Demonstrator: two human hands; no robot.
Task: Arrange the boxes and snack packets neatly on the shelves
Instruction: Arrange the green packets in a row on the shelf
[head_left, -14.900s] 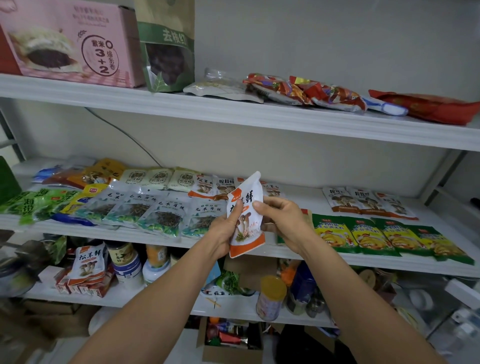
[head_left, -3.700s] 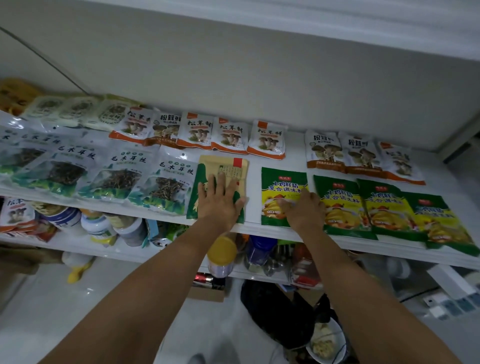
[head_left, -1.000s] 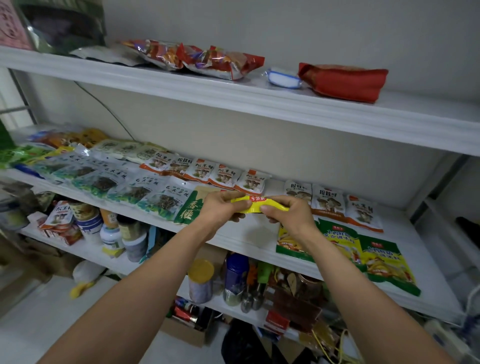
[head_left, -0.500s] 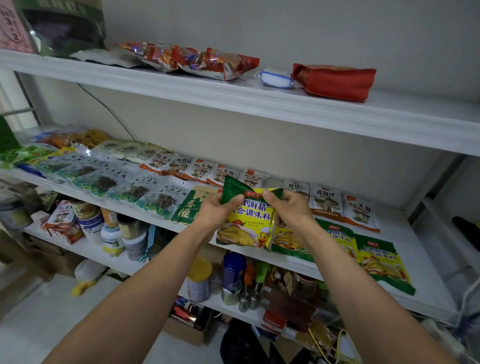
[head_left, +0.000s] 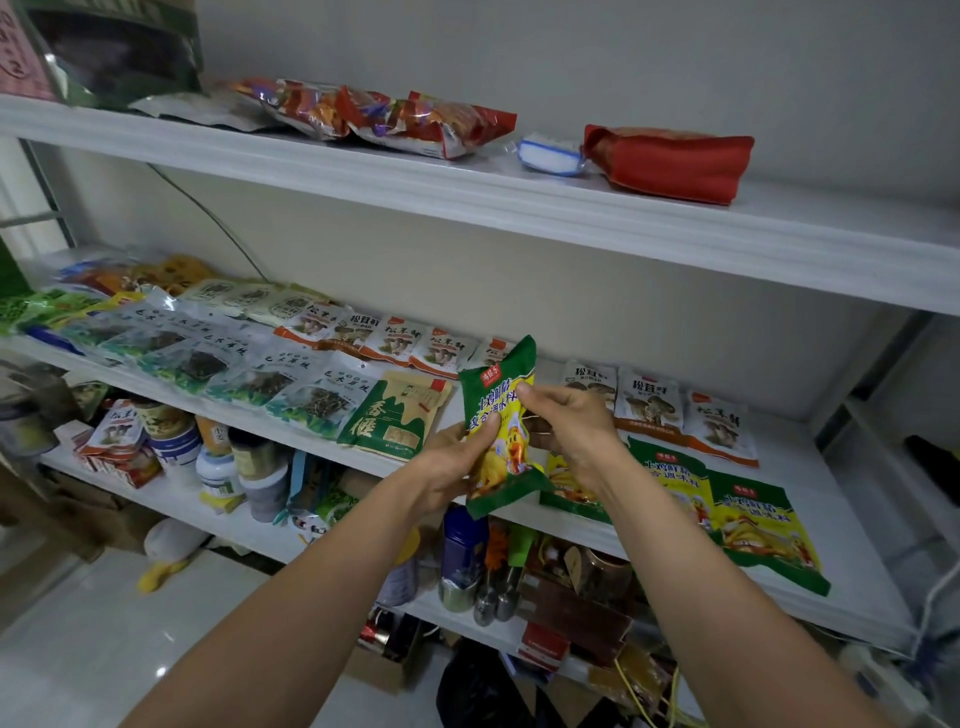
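The green packet (head_left: 506, 449) is gripped by fingers of the left hand (head_left: 447, 465) and right hand (head_left: 571, 428); set down crookedly, the matching packets (head_left: 758, 519) on the right could be shoved askew

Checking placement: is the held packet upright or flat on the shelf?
Roughly upright: the packet is off the shelf, left hand gripping low, right hand pinching high.

The held packet (head_left: 501, 431) is green with a yellow middle and a duck picture; the shelf (head_left: 519, 197) is white, its bag (head_left: 670, 161) red, perhaps patterned.
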